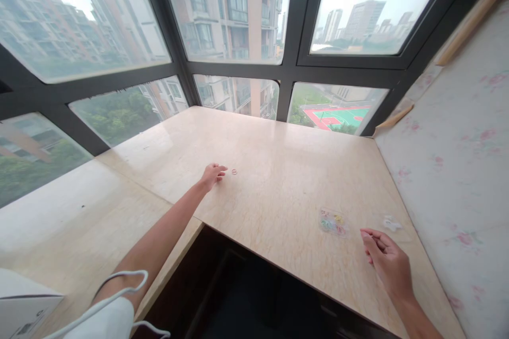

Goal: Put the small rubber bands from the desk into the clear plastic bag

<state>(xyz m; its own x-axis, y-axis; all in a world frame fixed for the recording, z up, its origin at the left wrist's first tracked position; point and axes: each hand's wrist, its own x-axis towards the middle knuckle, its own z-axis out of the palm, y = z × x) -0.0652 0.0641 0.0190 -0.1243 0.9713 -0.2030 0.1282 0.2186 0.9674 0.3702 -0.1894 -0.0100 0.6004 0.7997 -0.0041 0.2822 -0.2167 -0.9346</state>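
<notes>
My left hand point(214, 176) reaches out over the pale marbled counter, fingers stretched and apart, holding nothing I can see. Just right of its fingertips lies a small reddish ring-shaped piece point(234, 172), not touching them. Near the counter's right side, my right hand point(388, 262) is closed, thumb against curled fingers; whatever may be between them is hidden. A clear plastic box point(333, 223) sits left of that hand, with small pink, yellow, green and red pieces in its compartments. Behind the right hand lie white star-like pieces point(392, 223), apparently on clear plastic.
The marbled counter point(254, 143) runs back to dark-framed windows point(289, 37). Its front edge drops to a dark recess point(246, 286). A flowered wall point(457, 169) bounds the right side. At lower left stand a white box point(24, 296) and a white object with a cord point(103, 320).
</notes>
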